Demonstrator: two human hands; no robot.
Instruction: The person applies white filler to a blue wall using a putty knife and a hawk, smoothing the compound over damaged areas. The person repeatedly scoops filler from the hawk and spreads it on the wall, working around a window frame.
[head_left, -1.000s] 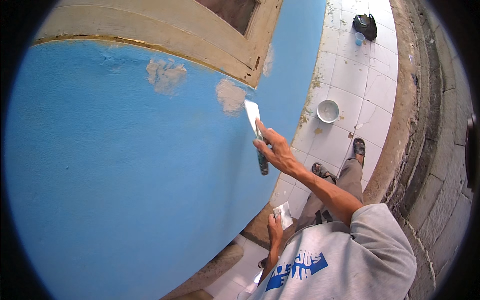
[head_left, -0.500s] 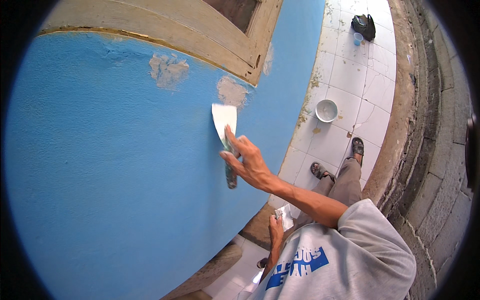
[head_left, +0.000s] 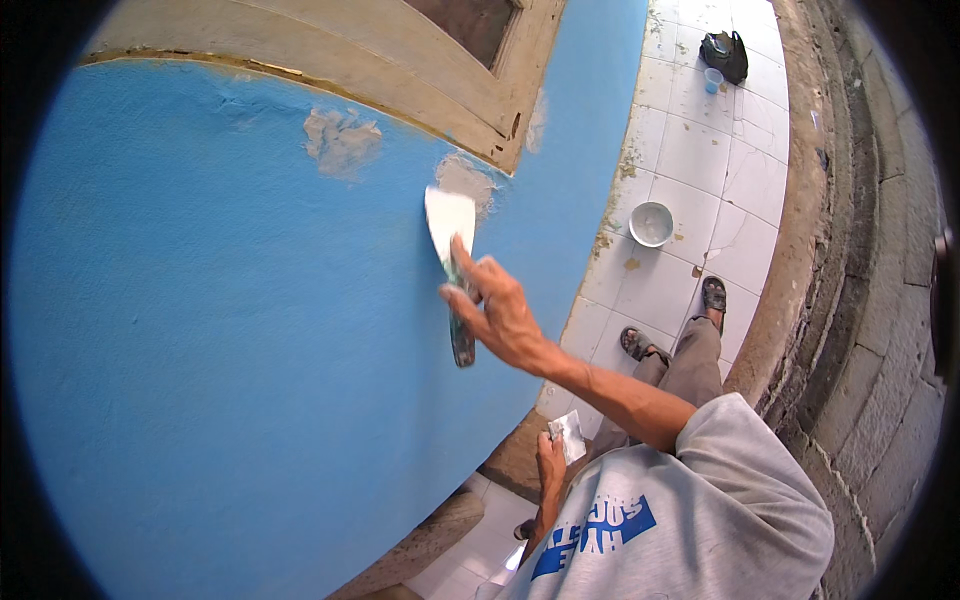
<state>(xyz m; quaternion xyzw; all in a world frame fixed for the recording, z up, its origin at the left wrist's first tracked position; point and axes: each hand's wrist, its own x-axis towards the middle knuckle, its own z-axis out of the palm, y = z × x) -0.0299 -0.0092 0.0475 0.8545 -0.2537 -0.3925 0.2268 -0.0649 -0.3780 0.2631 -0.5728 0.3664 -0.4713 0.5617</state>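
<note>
My right hand (head_left: 495, 308) is closed around the dark handle of a putty knife (head_left: 452, 222), with the index finger stretched along its wide, whitish blade. The blade lies at the blue wall (head_left: 240, 300), its top edge overlapping the lower left of a rough grey filler patch (head_left: 466, 178). Lower down, close to my body, my left hand (head_left: 551, 458) grips a second scraper (head_left: 569, 437) with a squarish, silvery blade smeared with pale paste. Part of that grip is hidden by the angle.
Above the patch runs a weathered wooden window frame (head_left: 400, 95). Another grey patch (head_left: 343, 142) marks the wall. On the white tiled floor (head_left: 690, 150) stand a round bowl (head_left: 651, 224), a blue-tinted plastic cup (head_left: 712, 80) and a black bag (head_left: 724, 57). A stone ledge (head_left: 850, 300) borders the tiles.
My right hand has slid the putty knife slightly up the wall, so its blade now covers more of the grey patch's lower left. My left hand stays about where it was.
</note>
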